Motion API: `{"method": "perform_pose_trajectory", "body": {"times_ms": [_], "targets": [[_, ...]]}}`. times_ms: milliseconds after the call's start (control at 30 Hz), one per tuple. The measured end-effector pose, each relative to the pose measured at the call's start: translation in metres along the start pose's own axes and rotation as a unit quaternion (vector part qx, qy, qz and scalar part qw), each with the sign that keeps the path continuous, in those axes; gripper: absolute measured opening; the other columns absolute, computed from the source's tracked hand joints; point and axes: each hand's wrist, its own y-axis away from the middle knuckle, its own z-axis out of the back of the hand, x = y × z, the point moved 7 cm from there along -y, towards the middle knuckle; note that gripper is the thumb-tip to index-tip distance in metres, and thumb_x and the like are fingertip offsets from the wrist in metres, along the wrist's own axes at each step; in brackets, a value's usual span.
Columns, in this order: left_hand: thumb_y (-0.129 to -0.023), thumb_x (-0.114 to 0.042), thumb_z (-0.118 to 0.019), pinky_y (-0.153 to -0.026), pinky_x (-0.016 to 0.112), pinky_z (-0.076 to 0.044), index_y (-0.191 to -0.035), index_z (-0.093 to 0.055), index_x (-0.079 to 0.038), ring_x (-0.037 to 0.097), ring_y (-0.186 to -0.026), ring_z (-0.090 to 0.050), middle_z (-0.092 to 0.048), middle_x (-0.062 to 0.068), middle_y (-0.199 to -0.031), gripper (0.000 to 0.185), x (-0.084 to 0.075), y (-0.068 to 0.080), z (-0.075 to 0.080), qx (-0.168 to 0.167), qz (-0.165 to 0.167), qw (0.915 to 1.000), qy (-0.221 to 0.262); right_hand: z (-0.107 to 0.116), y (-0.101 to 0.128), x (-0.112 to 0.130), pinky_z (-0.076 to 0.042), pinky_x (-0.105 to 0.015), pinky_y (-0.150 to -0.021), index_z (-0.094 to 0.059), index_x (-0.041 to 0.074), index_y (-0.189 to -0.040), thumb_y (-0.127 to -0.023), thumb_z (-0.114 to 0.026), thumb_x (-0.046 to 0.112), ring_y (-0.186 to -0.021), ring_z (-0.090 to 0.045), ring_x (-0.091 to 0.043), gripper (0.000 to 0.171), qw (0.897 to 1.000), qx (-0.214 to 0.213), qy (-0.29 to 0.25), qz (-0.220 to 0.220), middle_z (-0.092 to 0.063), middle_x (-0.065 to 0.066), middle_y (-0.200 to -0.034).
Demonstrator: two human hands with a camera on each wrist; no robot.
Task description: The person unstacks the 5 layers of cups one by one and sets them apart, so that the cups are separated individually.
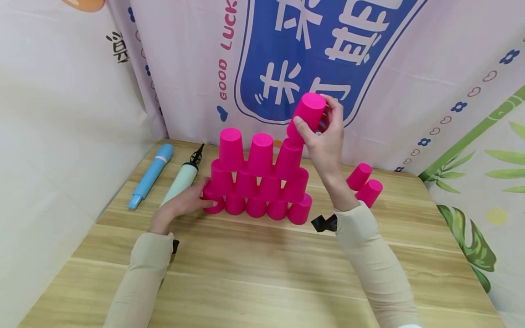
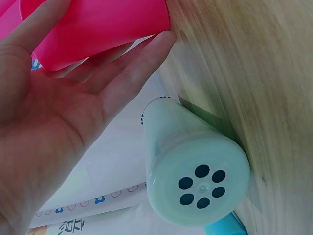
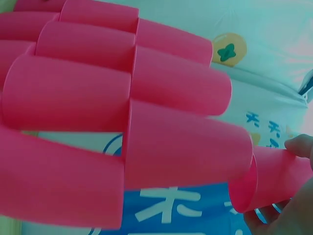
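Observation:
Several pink cups stand upside down in a stepped stack, with three in the top row, including a middle one. Above the right end of that row, my right hand grips another pink cup between thumb and fingers. This cup tilts, and its open mouth is right at the base of the cup below in the right wrist view. My left hand is around the bottom row's leftmost cup, thumb in front and fingers behind. The left wrist view shows its fingers along the cup's side.
Left of the stack lie a pale green cylinder with a black nozzle and a blue tube. Two more pink cups stand at the right, behind my right forearm. A black object lies near that forearm. A printed curtain hangs behind the table.

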Motion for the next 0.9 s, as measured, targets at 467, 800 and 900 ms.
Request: {"method": "perform_pose_trajectory", "body": {"times_ms": [467,800,900], "targets": [[-0.091,-0.021,-0.067,-0.096,0.05,-0.044,-0.14,-0.03,0.003,0.032,-0.108,-0.056,-0.056,0.02,-0.124,0.065,-0.002,0.0,0.0,-0.006,0.003,1.0,-0.005,0.039,0.002,-0.028,-0.05,-0.035,-0.093,-0.038,0.003,-0.136,-0.082,-0.071,0.005,-0.118,-0.051,-0.021,0.063,0.999,-0.032,0.009,-0.043,-0.052,-0.011,-0.129],[-0.092,-0.021,-0.066,-0.097,0.052,-0.043,-0.141,-0.028,0.004,0.034,-0.109,-0.055,-0.054,0.022,-0.126,0.067,-0.001,0.001,0.0,-0.002,0.003,1.0,-0.008,0.07,0.001,-0.088,-0.049,-0.035,-0.094,-0.037,0.014,-0.139,-0.083,-0.074,0.016,-0.119,-0.049,-0.02,0.067,0.995,-0.053,0.027,-0.083,-0.052,-0.004,-0.131],[-0.092,-0.021,-0.066,-0.096,0.051,-0.044,-0.141,-0.029,0.004,0.034,-0.109,-0.055,-0.054,0.022,-0.125,0.067,-0.002,0.001,0.0,-0.002,0.005,1.0,-0.008,0.076,0.005,-0.101,-0.048,-0.036,-0.095,-0.037,0.015,-0.138,-0.083,-0.074,0.017,-0.118,-0.049,-0.019,0.066,0.993,-0.059,0.036,-0.092,-0.053,-0.004,-0.13]]}}
